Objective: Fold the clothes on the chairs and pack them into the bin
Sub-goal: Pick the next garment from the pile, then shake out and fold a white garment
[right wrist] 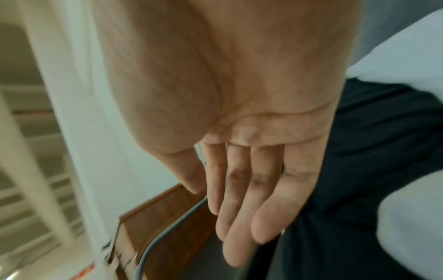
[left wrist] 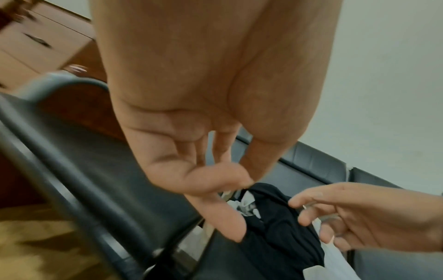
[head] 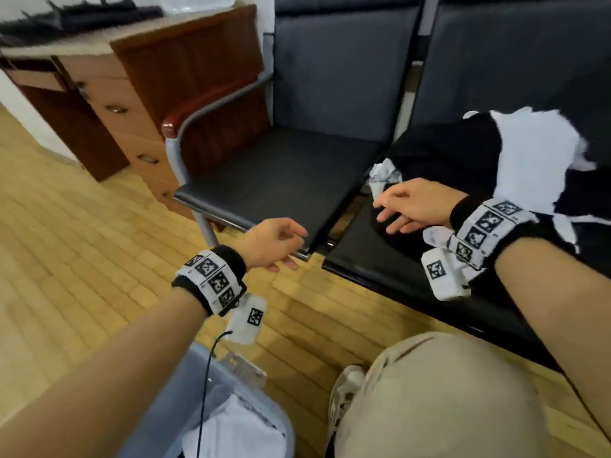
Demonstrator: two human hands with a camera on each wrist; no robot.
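Risk: we are judging that the black-and-white clothes [head: 469, 160] could slide off the right chair [head: 380, 259] if we are pulling one loose edge only; the heap is lying crumpled, so a single tug may be dragging the whole pile toward the gap between the seats.
Second risk: we are reaching with both hands at once, and the left hand [head: 267, 242] is hanging at the front edge of the left chair [head: 264, 180], so it may be catching the seat rail rather than cloth.
Third risk: the head view is blurring, so we cannot tell how many garments are tangled together.
Right hand pose: our right hand [head: 413, 209] is stretching palm down just above the near edge of the clothes, fingers [right wrist: 239, 217] straight and slightly spread, holding nothing.
Left hand pose: our left hand is hovering with fingers [left wrist: 215, 212] loosely curled, empty, near the clothes but not touching them.
Clothes: they are lying on the right chair's seat, against its back.
Bin: the bin [head: 185, 385] is standing on the floor by our left forearm, with white cloth [head: 238, 431] already lying inside.
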